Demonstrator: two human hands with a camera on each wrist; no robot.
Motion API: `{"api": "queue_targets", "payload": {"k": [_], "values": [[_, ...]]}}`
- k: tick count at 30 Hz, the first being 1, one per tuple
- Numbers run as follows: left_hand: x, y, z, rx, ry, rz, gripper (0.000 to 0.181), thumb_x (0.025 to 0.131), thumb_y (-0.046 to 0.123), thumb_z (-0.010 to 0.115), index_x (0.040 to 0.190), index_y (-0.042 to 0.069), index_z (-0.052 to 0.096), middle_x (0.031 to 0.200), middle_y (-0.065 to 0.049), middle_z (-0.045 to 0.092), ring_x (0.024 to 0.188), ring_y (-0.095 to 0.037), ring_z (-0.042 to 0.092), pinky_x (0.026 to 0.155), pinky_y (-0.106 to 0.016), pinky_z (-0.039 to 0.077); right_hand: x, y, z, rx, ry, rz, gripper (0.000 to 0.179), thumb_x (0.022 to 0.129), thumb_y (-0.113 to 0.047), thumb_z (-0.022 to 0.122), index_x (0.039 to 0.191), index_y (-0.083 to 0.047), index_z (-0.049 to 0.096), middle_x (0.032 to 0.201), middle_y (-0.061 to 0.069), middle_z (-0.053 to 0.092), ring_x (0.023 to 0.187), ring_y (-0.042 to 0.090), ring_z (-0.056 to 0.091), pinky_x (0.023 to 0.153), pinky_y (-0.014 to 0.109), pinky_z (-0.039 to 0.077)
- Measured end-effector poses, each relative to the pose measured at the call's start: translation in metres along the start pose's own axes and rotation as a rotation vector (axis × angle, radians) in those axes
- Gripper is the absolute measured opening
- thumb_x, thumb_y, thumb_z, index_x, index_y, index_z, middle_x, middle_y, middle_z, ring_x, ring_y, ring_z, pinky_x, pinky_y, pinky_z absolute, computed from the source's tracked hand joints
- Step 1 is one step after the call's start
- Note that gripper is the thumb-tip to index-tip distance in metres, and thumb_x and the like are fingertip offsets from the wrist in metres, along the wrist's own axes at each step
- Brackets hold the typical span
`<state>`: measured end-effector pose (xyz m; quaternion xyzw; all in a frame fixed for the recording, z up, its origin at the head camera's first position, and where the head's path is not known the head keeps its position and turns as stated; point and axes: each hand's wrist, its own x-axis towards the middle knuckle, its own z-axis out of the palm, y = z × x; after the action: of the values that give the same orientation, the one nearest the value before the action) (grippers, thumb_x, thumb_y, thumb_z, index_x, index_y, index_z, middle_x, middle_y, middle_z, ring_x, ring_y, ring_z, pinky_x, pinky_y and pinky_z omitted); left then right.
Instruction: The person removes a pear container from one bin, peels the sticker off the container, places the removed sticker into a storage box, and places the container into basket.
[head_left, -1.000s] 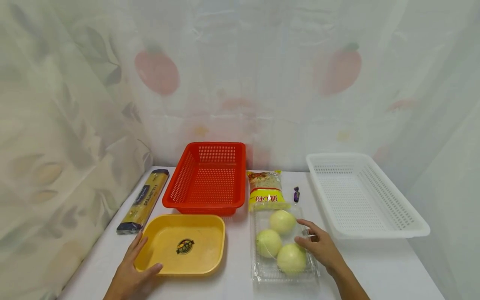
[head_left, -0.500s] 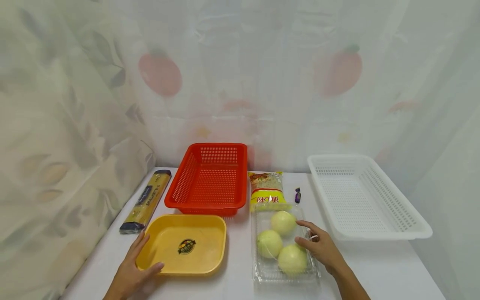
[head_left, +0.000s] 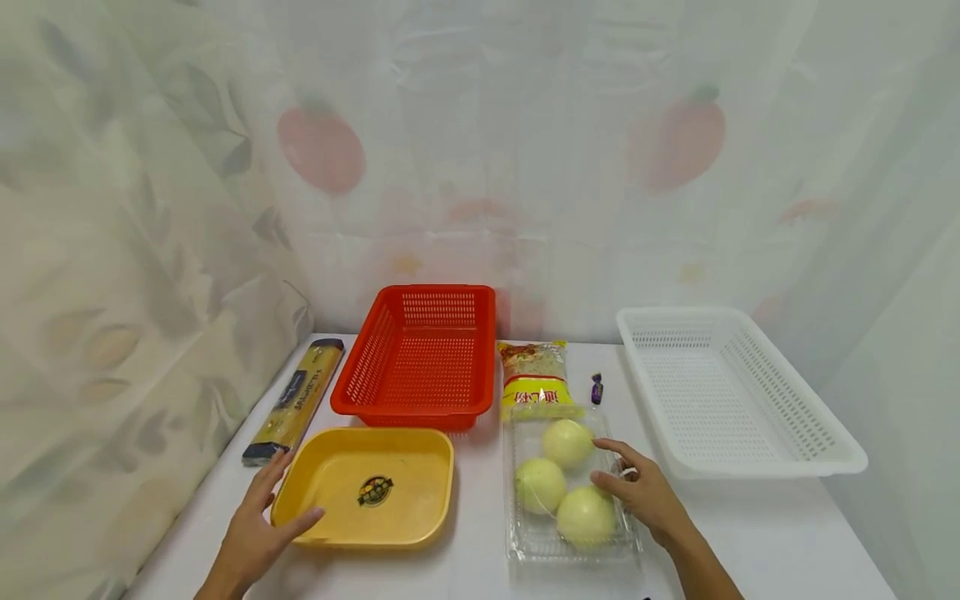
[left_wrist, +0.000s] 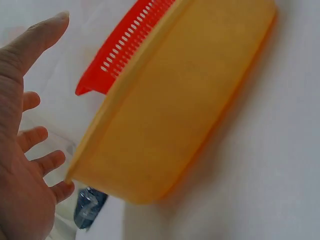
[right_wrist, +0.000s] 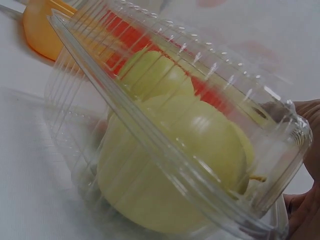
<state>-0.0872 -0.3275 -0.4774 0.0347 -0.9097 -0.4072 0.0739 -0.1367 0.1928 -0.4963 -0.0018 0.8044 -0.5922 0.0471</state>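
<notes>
A yellow tray (head_left: pixel 367 483) with a dark round logo sits at front left. My left hand (head_left: pixel 251 525) is at its left edge, thumb over the near rim and fingers spread loosely. In the left wrist view the thumb stands apart from the tray's side (left_wrist: pixel 160 110); the little finger looks close to the rim. My right hand (head_left: pixel 648 500) is at the right side of a clear plastic clamshell box (head_left: pixel 528 542), fingers loosely bent over its edge. Several pale green, apple-like round fruits (head_left: pixel 587 517) lie in the box. The right wrist view shows a stem on one fruit (right_wrist: pixel 165 165); the fingers are mostly hidden there.
A red basket (head_left: pixel 427 358) stands behind the tray, a spaghetti pack (head_left: pixel 296 400) left of it. Behind the box lie a yellow pasta bag (head_left: pixel 535 379) and a purple-wrapped candy (head_left: pixel 597 389). A white basket (head_left: pixel 727 400) stands at right. Curtains enclose the table.
My left hand has shifted slightly away from the tray's left rim, its fingers moving a little up and left. The right hand and the fruit box stay put.
</notes>
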Motion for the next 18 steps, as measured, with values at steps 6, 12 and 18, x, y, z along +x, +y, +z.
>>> {"api": "queue_targets", "payload": {"k": [6,12,18], "values": [[0.0,0.019,-0.002,-0.041,0.036,0.036,0.093,0.078,0.032,0.082,0.153,0.018,0.029,0.154,-0.019,0.022,0.135,-0.043,0.023,0.099,-0.065,0.027,-0.002,-0.001,0.0,0.017,0.0,-0.009,0.052,0.084,-0.014,0.076,0.132,-0.013,0.059,0.093,0.014,0.045,0.068,0.02,0.046,0.054,0.027,0.042],[-0.005,0.037,-0.001,-0.022,0.041,0.06,0.093,0.078,0.032,0.082,0.153,0.023,0.028,0.154,-0.013,0.026,0.133,-0.037,0.029,0.107,-0.037,0.028,-0.002,-0.001,-0.001,0.015,-0.003,-0.014,0.051,0.084,-0.017,0.076,0.132,-0.014,0.059,0.097,0.015,0.046,0.071,0.021,0.047,0.056,0.028,0.044],[-0.007,0.051,-0.001,-0.005,0.071,0.139,0.092,0.076,0.032,0.083,0.152,0.025,0.031,0.152,-0.007,0.032,0.129,-0.028,0.035,0.091,-0.002,0.022,-0.003,-0.001,-0.001,0.002,-0.008,-0.018,0.05,0.083,-0.021,0.077,0.131,-0.016,0.06,0.1,0.017,0.047,0.073,0.022,0.048,0.057,0.029,0.044]]}}
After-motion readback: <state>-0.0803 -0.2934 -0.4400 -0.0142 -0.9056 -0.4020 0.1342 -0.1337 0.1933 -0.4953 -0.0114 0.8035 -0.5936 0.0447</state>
